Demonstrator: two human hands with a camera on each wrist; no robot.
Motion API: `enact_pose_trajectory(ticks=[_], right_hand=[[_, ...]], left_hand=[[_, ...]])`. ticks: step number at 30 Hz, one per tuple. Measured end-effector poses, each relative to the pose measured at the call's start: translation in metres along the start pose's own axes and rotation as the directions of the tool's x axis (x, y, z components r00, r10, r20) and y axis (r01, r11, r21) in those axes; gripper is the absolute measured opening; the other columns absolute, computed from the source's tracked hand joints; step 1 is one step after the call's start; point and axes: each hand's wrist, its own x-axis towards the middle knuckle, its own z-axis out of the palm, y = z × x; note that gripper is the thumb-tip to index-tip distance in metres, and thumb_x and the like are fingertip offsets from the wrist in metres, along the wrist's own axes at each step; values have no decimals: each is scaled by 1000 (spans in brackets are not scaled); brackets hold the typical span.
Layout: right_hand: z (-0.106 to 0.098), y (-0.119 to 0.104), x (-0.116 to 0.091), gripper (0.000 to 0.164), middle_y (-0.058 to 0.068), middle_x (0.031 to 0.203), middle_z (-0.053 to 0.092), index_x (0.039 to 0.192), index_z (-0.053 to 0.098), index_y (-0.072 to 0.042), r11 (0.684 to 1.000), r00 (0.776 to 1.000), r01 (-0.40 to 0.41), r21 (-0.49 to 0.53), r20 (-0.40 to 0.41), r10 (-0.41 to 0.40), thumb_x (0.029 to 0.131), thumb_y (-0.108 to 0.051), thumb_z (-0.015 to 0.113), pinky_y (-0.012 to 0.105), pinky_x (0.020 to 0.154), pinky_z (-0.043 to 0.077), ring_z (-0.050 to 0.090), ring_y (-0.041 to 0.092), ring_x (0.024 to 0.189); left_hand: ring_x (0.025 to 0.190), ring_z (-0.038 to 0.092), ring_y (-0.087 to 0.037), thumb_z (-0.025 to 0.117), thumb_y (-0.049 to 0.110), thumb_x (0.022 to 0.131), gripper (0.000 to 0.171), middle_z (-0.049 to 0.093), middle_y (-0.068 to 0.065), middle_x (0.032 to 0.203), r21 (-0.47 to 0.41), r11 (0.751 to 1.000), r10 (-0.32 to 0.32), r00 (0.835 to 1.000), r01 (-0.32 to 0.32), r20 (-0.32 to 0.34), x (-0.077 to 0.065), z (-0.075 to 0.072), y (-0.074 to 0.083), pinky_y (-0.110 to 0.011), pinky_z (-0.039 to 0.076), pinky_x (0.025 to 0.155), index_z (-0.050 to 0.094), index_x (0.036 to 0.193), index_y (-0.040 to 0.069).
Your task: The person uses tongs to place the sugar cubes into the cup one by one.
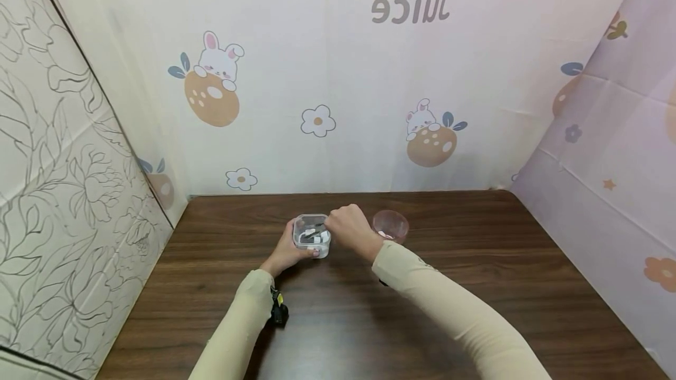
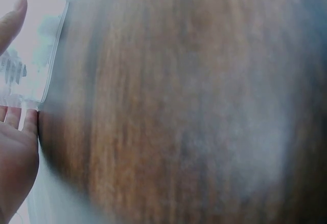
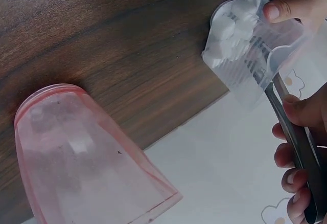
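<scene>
In the head view my left hand [image 1: 285, 254] grips a clear plastic container [image 1: 323, 252] from its left side, thumb along the near wall. White chunks [image 3: 230, 37] lie in the bottom of the container, seen through its wall in the right wrist view. My right hand [image 1: 351, 230] is at the container's right rim. Its fingers curl round metal tongs [image 3: 300, 150] with dark handles, whose tips reach inside the container. To the right of that hand stands a pinkish see-through cup [image 1: 392, 220] with a few white bits low inside.
The dark wooden table [image 1: 327, 327] extends around both arms. A printed cloth wall [image 1: 359, 75] rises along its back edge, with more patterned cloth at both sides. The pink cup stands close beside my right wrist.
</scene>
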Motion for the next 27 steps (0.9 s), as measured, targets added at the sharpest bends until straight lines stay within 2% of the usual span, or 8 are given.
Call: enact_pose_trajectory(ticks=[7, 10, 17, 24, 27], right_hand=[[-1, -4, 3, 24, -7, 52, 51, 53, 55, -20, 1000, 1000, 13, -12, 23, -13, 69, -8, 69, 29, 40, 39, 36, 8, 43], [-1, -6, 6, 23, -7, 53, 52, 55, 58, -21, 1000, 999, 23, -18, 43, -22, 72, -10, 70, 29, 40, 39, 36, 7, 44], [0, -12, 13, 22, -7, 56, 56, 57, 61, -22, 999, 997, 24, -41, 71, -21, 75, -13, 70, 29, 41, 41, 41, 7, 44], [-1, -14, 14, 21, -6, 56, 58, 59, 64, -21, 998, 997, 18, -57, 75, -14, 78, -13, 71, 29, 40, 40, 40, 7, 44], [0, -13, 14, 20, -6, 57, 59, 60, 65, -21, 998, 997, 22, -52, 78, -18, 78, -14, 71, 29, 41, 41, 41, 7, 44]], left_hand=[[126, 39, -34, 86, 5, 66, 102, 37, -19, 143, -3, 1000, -24, 1000, 24, 7, -1, -1, 1, -48, 27, 106, 23, 147, 6], [124, 40, -35, 85, 6, 67, 101, 37, -22, 142, 14, 1000, -8, 1000, 8, 9, -1, -1, 1, -49, 29, 104, 23, 146, 4], [127, 34, -44, 81, 1, 71, 97, 30, -29, 145, -22, 999, -22, 998, 23, 54, -15, -7, 35, -56, 26, 104, 20, 146, -3], [127, 37, -38, 85, 7, 69, 103, 34, -22, 145, 13, 999, -37, 999, 36, 27, -3, -3, 5, -53, 28, 104, 20, 148, 5], [128, 37, -35, 85, 9, 69, 102, 34, -20, 145, 25, 999, -33, 999, 32, 22, -2, -3, 1, -51, 28, 104, 20, 148, 6]])
